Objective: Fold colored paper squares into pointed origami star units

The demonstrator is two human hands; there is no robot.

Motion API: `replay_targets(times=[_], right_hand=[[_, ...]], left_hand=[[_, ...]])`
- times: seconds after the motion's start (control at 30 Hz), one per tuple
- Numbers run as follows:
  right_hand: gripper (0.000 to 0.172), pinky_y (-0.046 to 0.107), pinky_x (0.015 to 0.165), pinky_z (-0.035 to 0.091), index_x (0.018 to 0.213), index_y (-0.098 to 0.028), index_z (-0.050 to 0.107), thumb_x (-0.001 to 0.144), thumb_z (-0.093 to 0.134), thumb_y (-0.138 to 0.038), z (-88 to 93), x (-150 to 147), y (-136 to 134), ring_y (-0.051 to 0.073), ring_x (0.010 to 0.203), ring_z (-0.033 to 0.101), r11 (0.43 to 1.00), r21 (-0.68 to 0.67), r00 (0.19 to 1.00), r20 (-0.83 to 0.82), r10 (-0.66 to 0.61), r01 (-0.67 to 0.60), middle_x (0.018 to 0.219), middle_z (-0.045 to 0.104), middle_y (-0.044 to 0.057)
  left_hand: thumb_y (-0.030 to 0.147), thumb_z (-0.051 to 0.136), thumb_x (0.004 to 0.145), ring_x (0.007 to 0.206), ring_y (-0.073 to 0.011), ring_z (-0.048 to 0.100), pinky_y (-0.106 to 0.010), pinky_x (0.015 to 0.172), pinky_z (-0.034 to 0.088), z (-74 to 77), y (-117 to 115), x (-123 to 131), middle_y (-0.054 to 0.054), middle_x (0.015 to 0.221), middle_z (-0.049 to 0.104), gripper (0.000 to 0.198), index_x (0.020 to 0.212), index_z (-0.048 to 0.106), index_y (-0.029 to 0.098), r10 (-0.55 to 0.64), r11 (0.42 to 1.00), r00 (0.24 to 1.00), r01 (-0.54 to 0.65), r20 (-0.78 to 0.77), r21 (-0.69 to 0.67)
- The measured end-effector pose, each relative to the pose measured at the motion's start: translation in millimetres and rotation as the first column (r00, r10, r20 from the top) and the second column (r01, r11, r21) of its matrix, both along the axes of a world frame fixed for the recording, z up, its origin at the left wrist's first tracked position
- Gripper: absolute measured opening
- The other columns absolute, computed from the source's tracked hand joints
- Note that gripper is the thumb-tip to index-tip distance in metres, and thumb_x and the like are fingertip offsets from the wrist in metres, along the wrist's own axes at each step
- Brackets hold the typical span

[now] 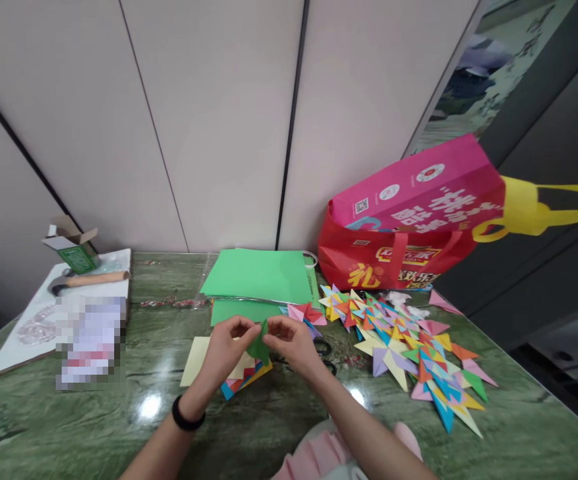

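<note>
Between my two hands is a small folded piece of green paper (257,349), raised over the table. My left hand (229,348) pinches its left side, and my right hand (291,341) pinches its upper right side. Below them lie a pale yellow paper sheet (195,360) and a few coloured folded papers (236,385), partly hidden by my left hand. Black-handled scissors (325,348) lie beside my right hand, mostly covered by it. A pink and red folded paper star (307,313) sits just behind that hand.
Green paper sheets (261,275) lie at the back. Many colourful folded paper stars (403,340) spread to the right, before a red gift bag (359,257) with a pink box (419,187). At left, a white board (23,340) bears a wooden-handled tool (96,279) and a small green box (79,257).
</note>
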State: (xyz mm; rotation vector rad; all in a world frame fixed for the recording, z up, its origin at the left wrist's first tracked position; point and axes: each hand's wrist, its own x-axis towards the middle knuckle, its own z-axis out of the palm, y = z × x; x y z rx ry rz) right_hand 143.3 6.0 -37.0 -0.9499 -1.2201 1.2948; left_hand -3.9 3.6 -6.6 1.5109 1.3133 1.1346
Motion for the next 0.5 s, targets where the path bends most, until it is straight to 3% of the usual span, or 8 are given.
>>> replay_targets(times=[0.17,0.27,0.37,0.5], right_hand=[[0.020,0.025,0.059,0.045,0.069,-0.017,0.063,0.057,0.074,-0.028,-0.6,0.3,0.8,0.013,0.060,0.054,1.000,0.017,1.000,0.008,-0.008,0.008,0.064,0.060,-0.001],[0.022,0.025,0.059,0.045,0.071,-0.018,0.063,0.057,0.074,-0.030,-0.5,0.5,1.0,0.014,0.061,0.055,0.999,0.036,1.000,0.007,-0.022,0.022,0.064,0.060,-0.001],[0.020,0.026,0.061,0.047,0.073,-0.018,0.064,0.059,0.073,-0.029,1.0,0.8,0.5,0.015,0.064,0.057,0.997,0.057,0.999,0.008,-0.045,0.045,0.067,0.062,0.000],[0.017,0.028,0.064,0.048,0.075,-0.018,0.067,0.063,0.071,-0.029,3.9,1.7,-0.5,0.016,0.067,0.058,0.995,0.076,0.998,0.016,-0.062,0.061,0.073,0.065,0.003]], left_hand=[[0.033,0.070,0.060,0.054,-0.0131,0.057,-0.023,0.051,0.045,-1.1,0.0,-1.5,0.001,0.057,0.061,0.021,0.064,0.060,0.015,-0.037,0.998,0.995,0.042,0.090,-0.056],[0.029,0.069,0.061,0.055,-0.0135,0.057,-0.023,0.052,0.047,-0.5,-0.7,-2.4,0.000,0.058,0.062,0.017,0.065,0.059,0.015,-0.060,0.998,0.997,0.061,0.054,-0.009],[0.024,0.063,0.069,0.057,-0.0131,0.057,-0.024,0.056,0.048,0.7,-4.0,-1.8,0.000,0.060,0.062,0.008,0.065,0.060,0.017,-0.013,0.980,0.989,0.043,-0.150,0.196],[0.017,0.054,0.077,0.066,-0.0143,0.059,-0.025,0.061,0.048,-1.6,-9.6,1.5,-0.002,0.070,0.064,0.008,0.073,0.061,0.018,0.074,0.848,0.936,0.122,-0.343,0.516]])
